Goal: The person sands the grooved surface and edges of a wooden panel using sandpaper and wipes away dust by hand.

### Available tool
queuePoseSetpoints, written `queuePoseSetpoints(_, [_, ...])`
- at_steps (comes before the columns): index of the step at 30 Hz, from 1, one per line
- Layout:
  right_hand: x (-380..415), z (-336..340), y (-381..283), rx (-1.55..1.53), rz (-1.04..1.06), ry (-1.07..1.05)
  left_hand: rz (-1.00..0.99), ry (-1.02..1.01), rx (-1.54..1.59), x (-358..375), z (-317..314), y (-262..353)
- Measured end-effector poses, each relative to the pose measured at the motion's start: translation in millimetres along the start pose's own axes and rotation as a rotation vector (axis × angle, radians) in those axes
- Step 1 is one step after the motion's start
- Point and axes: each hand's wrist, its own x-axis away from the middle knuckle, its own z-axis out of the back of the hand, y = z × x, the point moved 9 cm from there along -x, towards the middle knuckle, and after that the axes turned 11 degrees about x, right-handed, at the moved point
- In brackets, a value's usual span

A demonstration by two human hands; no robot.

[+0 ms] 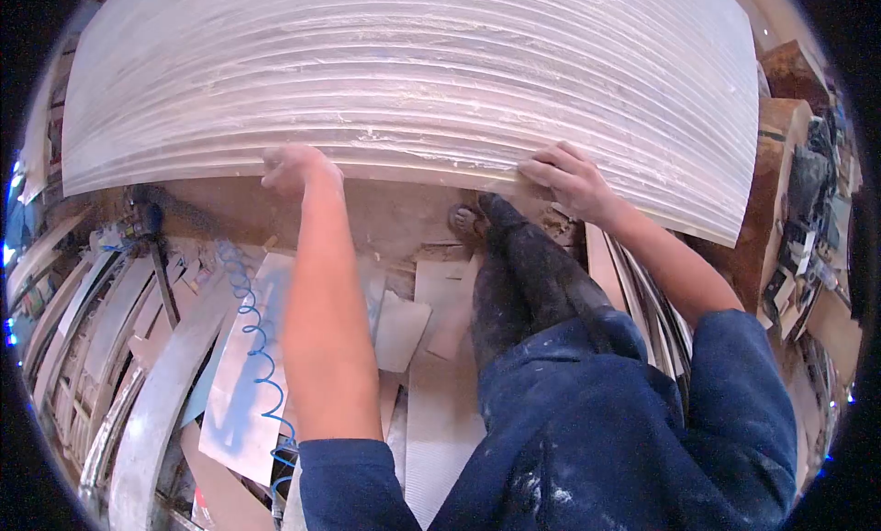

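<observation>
I see a dusty workshop: offcut boards crowd the floor, with a coiled blue hose among them.

From my end I could read no text, label, brand, number or sign; the blue marks on the pale board at the lower left of the frame formed no letter or figure I could make out, and the small items near the right edge were too unclear to read
</observation>
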Motion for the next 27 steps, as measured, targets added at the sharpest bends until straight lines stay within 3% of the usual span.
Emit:
queuePoseSetpoints(3, [-72, -43, -32, -0.097, 0.077, 0.140, 0.066, 0.032, -0.026, -2, 1, -6])
queuePoseSetpoints(4, [-105, -73, -44, -0.178, 0.071, 0.067, 0.065, 0.046, 0.050, -30, -6, -28])
queuePoseSetpoints(6, [-161, -103, -75, -0.158, 0.093, 0.232, 0.073, 0.047, 0.136, -29, -11, -33])
queuePoseSetpoints(8, [-184, -106, -83, -0.134, 0.027, 0.104, 0.045, -0.058, -0.102, -2, -2, -3])
queuePoseSetpoints(10, [-145, -92, -67, -0.133, 0.023, 0.108, 0.038, -0.089, -0.024, -1, -5, -8])
queuePoseSetpoints(12, [-79, -64, -34, -0.113, 0.010, 0.045, 0.038, 0.052, -0.154, -3, 5, -6])
queuePoseSetpoints(13, [-38, -32, -16, -0.029, 0.044, 0.110, 0.048, 0.052, -0.144, -1, 4, -5])
queuePoseSetpoints(16, [70, 30, 36, 0.126, -0.099, -0.010, 0.053, 0.046, -0.067, 0, 5, -4])
queuePoseSetpoints(19, [77, 37, 36, 0.168, -0.093, -0.021, 0.066, 0.023, -0.047, -8, 1, -8])
queuePoseSetpoints(22, [-8, -13, -1, -0.053, 0.030, 0.145, 0.069, 0.143, -0.118, -5, 5, -11])
queuePoseSetpoints(25, [-122, -95, -50, -0.079, 0.046, 0.127, 0.030, 0.088, -0.089, -32, -5, -23])
queuePoseSetpoints(27, [-154, -98, -64, -0.058, 0.032, 0.161, 0.016, 0.046, -0.079, -39, -8, -24])
